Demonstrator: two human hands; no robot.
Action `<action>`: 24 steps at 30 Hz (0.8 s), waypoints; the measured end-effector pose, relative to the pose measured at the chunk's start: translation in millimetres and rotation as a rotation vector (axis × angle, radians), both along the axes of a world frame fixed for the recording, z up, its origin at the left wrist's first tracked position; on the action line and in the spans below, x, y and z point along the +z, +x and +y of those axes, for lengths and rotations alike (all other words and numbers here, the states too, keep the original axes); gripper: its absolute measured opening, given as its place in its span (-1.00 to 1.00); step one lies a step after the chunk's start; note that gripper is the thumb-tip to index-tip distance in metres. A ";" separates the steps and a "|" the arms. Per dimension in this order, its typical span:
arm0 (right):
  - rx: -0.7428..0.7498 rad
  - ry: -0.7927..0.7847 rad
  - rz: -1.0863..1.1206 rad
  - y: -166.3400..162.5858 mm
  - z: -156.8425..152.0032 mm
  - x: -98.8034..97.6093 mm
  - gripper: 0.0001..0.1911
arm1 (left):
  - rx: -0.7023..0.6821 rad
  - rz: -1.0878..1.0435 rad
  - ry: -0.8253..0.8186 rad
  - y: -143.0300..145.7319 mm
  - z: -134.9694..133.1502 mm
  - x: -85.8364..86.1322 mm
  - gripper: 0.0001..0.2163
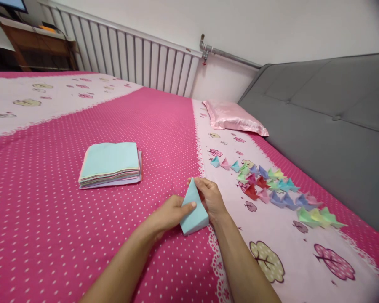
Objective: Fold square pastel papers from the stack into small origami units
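Note:
A light blue sheet of paper [194,212], folded into a triangle, stands on the pink dotted bedspread [50,219]. My left hand [170,214] pinches its left edge with the thumb on the paper. My right hand [210,198] grips its right side and top corner. Both hands are closed on the paper. A stack of square coloured paper [110,165], pale blue on top, lies to the left, apart from my hands. Several small folded paper shapes [271,187] in blue, green, pink and red lie in rows to the right.
A pink satin pillow [232,115] lies at the head of the bed. A grey padded headboard [331,126] runs along the right. A white radiator [129,54] stands behind the bed, with a wooden desk [34,46] at far left.

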State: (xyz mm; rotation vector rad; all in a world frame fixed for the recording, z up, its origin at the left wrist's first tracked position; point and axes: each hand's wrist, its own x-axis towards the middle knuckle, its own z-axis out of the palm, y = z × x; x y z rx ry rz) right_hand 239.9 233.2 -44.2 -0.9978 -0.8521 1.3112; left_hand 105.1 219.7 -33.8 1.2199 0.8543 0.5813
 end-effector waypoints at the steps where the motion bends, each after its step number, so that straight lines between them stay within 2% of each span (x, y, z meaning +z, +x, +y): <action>1: 0.018 -0.006 0.041 0.4 0.2 0.5 -0.73 | 0.040 -0.037 -0.042 -0.7 0.6 1.9 -0.71; 3: 0.028 -0.005 0.104 1.7 1.0 0.8 -0.71 | 0.153 -0.131 -0.109 -2.2 3.4 5.9 -0.73; 8: 0.008 0.051 0.094 5.1 3.5 -4.0 -0.66 | 0.550 -0.313 -0.296 -6.9 14.3 13.8 -0.83; 10: 0.008 0.072 0.077 6.4 4.5 -6.5 -0.60 | 0.634 -0.384 -0.329 -9.6 17.7 15.9 -0.86; 16: 0.001 0.143 -0.001 8.0 3.0 -7.0 -0.51 | 0.731 -0.547 -0.323 -16.8 22.6 20.5 -0.87; 24: 0.095 0.320 -0.234 4.2 -1.8 -2.6 -0.74 | 0.694 -0.514 -0.331 -16.4 21.5 19.8 -0.87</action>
